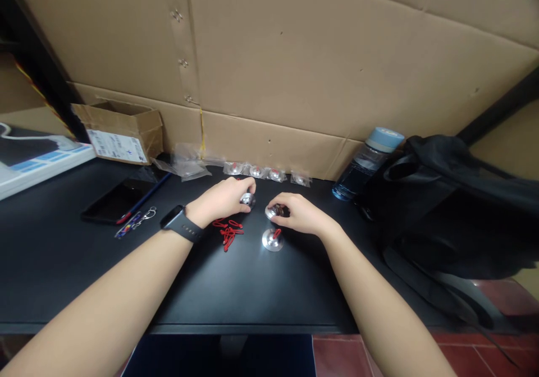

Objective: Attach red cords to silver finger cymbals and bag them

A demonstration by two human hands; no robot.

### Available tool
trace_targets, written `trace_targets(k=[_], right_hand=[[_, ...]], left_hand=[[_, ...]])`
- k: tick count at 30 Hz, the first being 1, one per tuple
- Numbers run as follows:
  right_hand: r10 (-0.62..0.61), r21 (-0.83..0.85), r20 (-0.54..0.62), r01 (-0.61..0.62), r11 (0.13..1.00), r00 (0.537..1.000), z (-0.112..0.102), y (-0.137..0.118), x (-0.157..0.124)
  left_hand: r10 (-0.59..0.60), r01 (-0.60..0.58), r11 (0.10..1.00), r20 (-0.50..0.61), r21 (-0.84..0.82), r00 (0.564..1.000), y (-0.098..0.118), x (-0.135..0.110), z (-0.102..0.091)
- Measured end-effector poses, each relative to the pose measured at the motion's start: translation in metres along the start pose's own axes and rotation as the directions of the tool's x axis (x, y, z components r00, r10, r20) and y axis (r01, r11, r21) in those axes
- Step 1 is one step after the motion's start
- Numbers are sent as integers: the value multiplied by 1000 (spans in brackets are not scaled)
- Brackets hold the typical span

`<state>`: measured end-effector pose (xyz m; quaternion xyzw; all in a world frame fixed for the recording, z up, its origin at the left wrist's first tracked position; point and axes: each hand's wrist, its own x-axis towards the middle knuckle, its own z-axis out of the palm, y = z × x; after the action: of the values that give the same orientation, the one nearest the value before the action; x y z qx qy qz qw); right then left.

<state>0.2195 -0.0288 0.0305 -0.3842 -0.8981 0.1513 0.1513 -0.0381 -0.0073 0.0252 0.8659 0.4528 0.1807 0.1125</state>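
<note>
The left silver disc (pixel 247 200) is above the middle of the bench (pixel 202 301), pinched between thumb and fingers of the left hand (pixel 223 198). Just right of it, the right hand (pixel 302 213) holds the right silver disc (pixel 270 212) in a narrow, curled grip. Both discs look like smooth, shiny metal, round and partly covered by fingers; they should be light, rigid and rather slippery, hard to break, and best taken by opposite edges of the rim.

On the near side of the right hand, a loose silver disc (pixel 270 244) lies flat, with a wide rim, raised centre and red loop (pixel 277 233); that raised centre probably gives the surest hold. To its left, red cords (pixel 228 233) lie in a small pile, seemingly soft and limp, easiest to pinch singly. On the far side, bagged discs (pixel 275 174) line up before the cardboard wall (pixel 295 74).
</note>
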Motion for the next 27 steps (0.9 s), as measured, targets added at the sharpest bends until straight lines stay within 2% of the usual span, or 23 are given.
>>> trace_targets(k=[4, 15, 21, 27], right_hand=[[-5, -6, -6, 5, 1000, 1000, 1, 2, 0], [-14, -27, 14, 14, 1000, 1000, 1, -6, 0], [-29, -41, 34, 30, 999, 999, 4, -12, 1], [-58, -35, 47, 60, 998, 997, 4, -15, 1]], left_hand=[[64, -64, 998, -68, -7, 996, 2, 2, 0], [161, -171, 984, -145, -54, 976, 10, 5, 0], [221, -231, 971, -144, -58, 964, 14, 4, 2], [248, -254, 965, -87, -71, 965, 19, 3, 9]])
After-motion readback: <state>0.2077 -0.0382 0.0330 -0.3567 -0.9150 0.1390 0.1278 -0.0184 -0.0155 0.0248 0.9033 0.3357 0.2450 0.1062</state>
